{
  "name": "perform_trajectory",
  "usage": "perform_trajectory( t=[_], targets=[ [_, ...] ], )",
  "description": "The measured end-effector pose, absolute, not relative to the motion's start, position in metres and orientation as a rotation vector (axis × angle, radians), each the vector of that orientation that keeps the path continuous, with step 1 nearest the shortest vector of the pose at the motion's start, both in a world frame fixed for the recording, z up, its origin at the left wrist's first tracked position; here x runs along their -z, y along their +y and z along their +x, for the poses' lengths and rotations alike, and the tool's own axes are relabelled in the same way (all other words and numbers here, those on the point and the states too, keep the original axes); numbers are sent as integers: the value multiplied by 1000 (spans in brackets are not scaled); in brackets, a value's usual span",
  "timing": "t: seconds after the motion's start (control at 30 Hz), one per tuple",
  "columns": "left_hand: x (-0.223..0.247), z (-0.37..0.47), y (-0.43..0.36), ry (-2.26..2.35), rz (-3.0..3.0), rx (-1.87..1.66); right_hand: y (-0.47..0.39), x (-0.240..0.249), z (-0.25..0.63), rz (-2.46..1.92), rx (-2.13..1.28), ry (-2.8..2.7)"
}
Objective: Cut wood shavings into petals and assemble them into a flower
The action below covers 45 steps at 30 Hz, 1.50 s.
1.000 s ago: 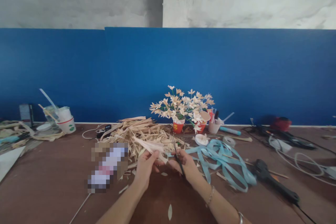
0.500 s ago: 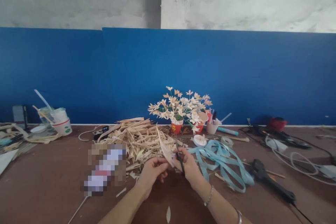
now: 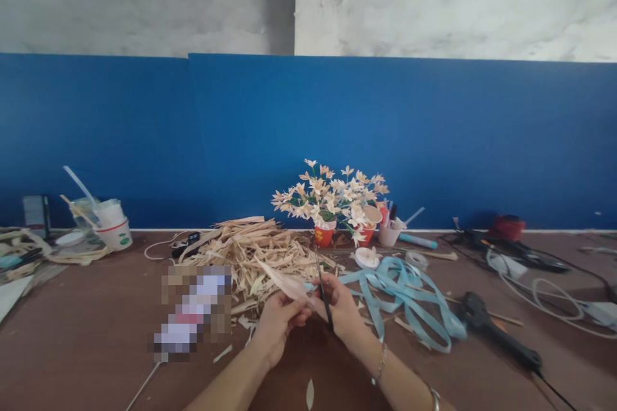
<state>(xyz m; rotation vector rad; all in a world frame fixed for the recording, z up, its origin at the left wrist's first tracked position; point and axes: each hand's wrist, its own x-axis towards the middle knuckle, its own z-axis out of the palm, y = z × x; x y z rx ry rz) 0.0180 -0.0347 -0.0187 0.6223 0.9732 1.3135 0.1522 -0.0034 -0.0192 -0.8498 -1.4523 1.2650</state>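
Note:
Between my two hands a pale dried husk piece [image 3: 284, 280] slants up to the left. My left hand [image 3: 282, 324] pinches its lower part between thumb and fingers. In my right hand [image 3: 341, 308] is a dark pair of scissors [image 3: 324, 295], blades pointing up; its fingers also lie close to the husk's lower end. Whether the blades touch the husk is too small to tell. Behind my hands lies a heap of dried husks [image 3: 255, 250]. One small leaf-shaped piece [image 3: 310, 393] rests on the brown table [image 3: 96, 334] near the front edge.
Pale flowers [image 3: 332, 192] stand in red cups [image 3: 324, 234] at the back. Blue ribbon [image 3: 409, 302] and a black glue gun [image 3: 501, 334] lie on the right, with cables beyond. A blurred phone-like object [image 3: 193, 311] is at the left, and a white cup [image 3: 116, 234] farther left.
The husk piece has tilted over to the left and its tip is lower. My right hand and the scissors have shifted slightly left, and my left hand's fingers have closed more around the husk.

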Motion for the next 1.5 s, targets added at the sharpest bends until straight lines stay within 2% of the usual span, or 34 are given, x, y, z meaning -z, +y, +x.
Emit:
perform_trajectory(
  t=[0.3,0.57,0.9,1.07,1.5],
  targets=[
    [14,16,-34,1139,914,-1369,-1,29,152,-855,-1222,-1513],
    [13,5,-30,1279,867,-1450,4,16,160,-946,-1215,-1403],
    [10,-9,-22,1202,687,-1760,-13,8,158,-1061,-1584,-1849],
    [6,-7,-25,1238,749,-1709,-16,5,158,-1118,-1673,-1873],
    [17,1,-27,1257,823,-1601,-13,22,152,-1066,-1638,-1791]
  ],
)
